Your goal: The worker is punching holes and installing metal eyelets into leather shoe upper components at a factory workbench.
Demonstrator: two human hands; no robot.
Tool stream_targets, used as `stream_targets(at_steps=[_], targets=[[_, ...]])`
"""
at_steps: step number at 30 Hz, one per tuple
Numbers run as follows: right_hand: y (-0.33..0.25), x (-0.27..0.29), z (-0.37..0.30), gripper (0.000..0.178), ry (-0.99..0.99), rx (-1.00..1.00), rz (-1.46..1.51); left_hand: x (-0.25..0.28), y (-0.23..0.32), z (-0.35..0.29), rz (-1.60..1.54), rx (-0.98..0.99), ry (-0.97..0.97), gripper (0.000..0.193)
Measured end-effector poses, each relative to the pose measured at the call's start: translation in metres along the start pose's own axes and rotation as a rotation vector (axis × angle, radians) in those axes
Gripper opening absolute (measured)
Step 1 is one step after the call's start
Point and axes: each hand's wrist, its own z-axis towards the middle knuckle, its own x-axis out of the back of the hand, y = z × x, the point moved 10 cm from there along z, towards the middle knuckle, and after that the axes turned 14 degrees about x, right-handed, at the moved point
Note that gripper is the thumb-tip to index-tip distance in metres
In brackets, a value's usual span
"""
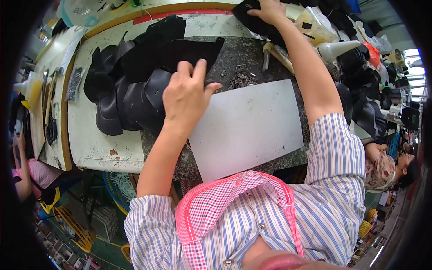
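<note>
My left hand (186, 92) hovers with fingers apart at the right edge of a heap of black, curved, leather-like pieces (135, 99). A flat black piece (191, 51) lies behind its fingertips; whether they touch is hard to make out. Stretched to the far side, my right hand (270, 12) has its thumb on top of another flat black piece (247, 18) and grips its edge. Between my arms lies a smooth whitish board (247, 126). Behind the board are a pile of small metal bits (243, 77) and a hammer (281, 58) with a wooden handle.
A dark speckled slab (234, 51) carries the board. At right stand a yellowish plastic container (315, 27), a white cone-nozzled bottle (337, 49) and more black pieces (369, 117). Other people (391, 168) are at both sides. Yellow crates (74, 229) stand low at left.
</note>
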Motion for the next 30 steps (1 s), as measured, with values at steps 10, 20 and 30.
stream_targets(at_steps=[10,20,30], targets=[[-0.141,-0.057,-0.076,0.019,-0.321,0.478,0.359,0.017,-0.073,0.009,0.062,0.084,0.051,0.059],[-0.100,-0.056,-0.075,0.011,-0.332,0.005,0.738,0.023,-0.096,0.015,-0.564,0.162,-0.161,0.033],[-0.116,0.005,-0.081,0.016,-0.242,-0.153,1.325,-0.050,-0.005,-0.035,-0.476,-0.187,-0.915,0.024]])
